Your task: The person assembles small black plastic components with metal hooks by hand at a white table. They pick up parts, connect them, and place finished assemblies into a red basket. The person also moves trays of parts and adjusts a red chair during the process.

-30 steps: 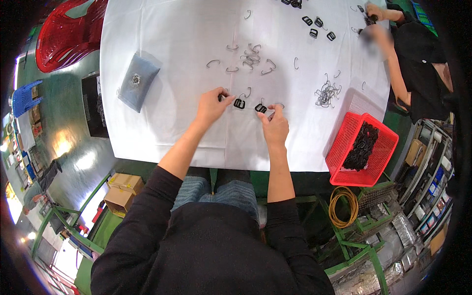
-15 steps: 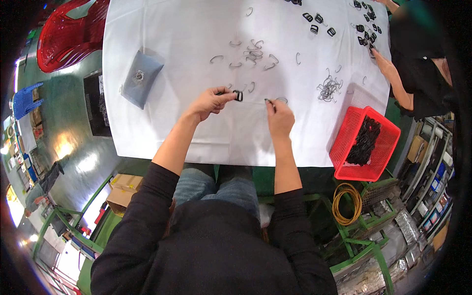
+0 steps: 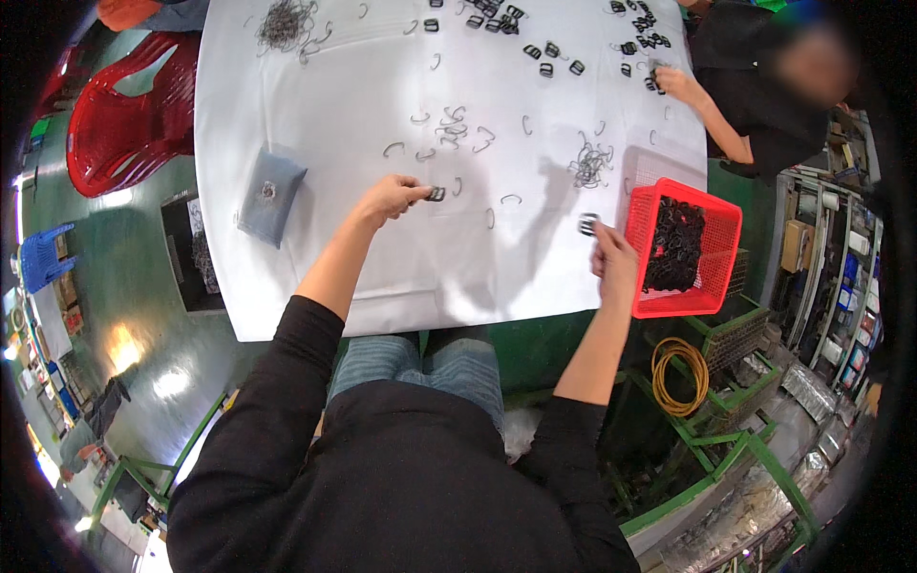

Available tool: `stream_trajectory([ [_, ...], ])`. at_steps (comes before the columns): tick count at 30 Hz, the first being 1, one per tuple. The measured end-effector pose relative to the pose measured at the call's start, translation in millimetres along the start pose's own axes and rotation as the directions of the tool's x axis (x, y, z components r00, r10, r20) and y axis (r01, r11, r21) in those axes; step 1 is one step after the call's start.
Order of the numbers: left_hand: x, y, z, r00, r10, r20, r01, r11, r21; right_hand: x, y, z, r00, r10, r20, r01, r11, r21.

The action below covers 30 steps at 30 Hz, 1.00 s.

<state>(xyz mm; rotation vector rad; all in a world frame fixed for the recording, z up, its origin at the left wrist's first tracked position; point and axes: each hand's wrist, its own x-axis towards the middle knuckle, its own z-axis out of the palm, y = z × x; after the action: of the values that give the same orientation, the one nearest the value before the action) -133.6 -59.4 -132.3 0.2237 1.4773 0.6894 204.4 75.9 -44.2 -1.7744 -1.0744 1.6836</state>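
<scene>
My left hand point(image 3: 390, 199) is closed in a pinch on a small black buckle point(image 3: 436, 194), held over the white-covered table point(image 3: 353, 277). Off to the right, my right hand point(image 3: 614, 262) grips another black buckle point(image 3: 587, 224) between thumb and fingers, just left of a red plastic basket point(image 3: 674, 309). Many black pieces point(image 3: 676, 246) fill the basket. Bent wire clips lie beyond my hands, in a loose cluster point(image 3: 453, 126) near the middle and a denser pile point(image 3: 590, 165) at right.
At left on the table lies a grey-blue pouch point(image 3: 271, 199). More black buckles point(image 3: 493, 17) and a wire-clip pile point(image 3: 285, 24) are at the far side. A co-worker's hand point(image 3: 676, 86) handles pieces at far right. A red chair point(image 3: 124, 143) stands left of the table.
My right hand has moved right, from near my left hand to beside the red basket, and a buckle now shows in its fingers. My left hand still pinches a buckle. The view has shifted.
</scene>
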Motion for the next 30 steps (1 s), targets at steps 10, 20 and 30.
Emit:
stream_trajectory([
  [10, 14, 57, 61, 0.992, -0.023, -0.121, 0.041, 0.988, 0.148, 56, -24, -157, 0.876, -0.389, -0.286, -0.137, 0.368, -0.919],
  [20, 12, 130, 274, 0.840, 0.440, 0.317, -0.529, 0.796, 0.295, 47, -82, -84, 0.712, -0.686, -0.153, 0.510, 0.653, -0.560],
  [30, 56, 98, 257, 0.616, 0.780, -0.109, -0.670, 0.592, 0.448, 92, -43, -47, 0.369, -0.912, 0.181, 0.790, 0.205, -0.578],
])
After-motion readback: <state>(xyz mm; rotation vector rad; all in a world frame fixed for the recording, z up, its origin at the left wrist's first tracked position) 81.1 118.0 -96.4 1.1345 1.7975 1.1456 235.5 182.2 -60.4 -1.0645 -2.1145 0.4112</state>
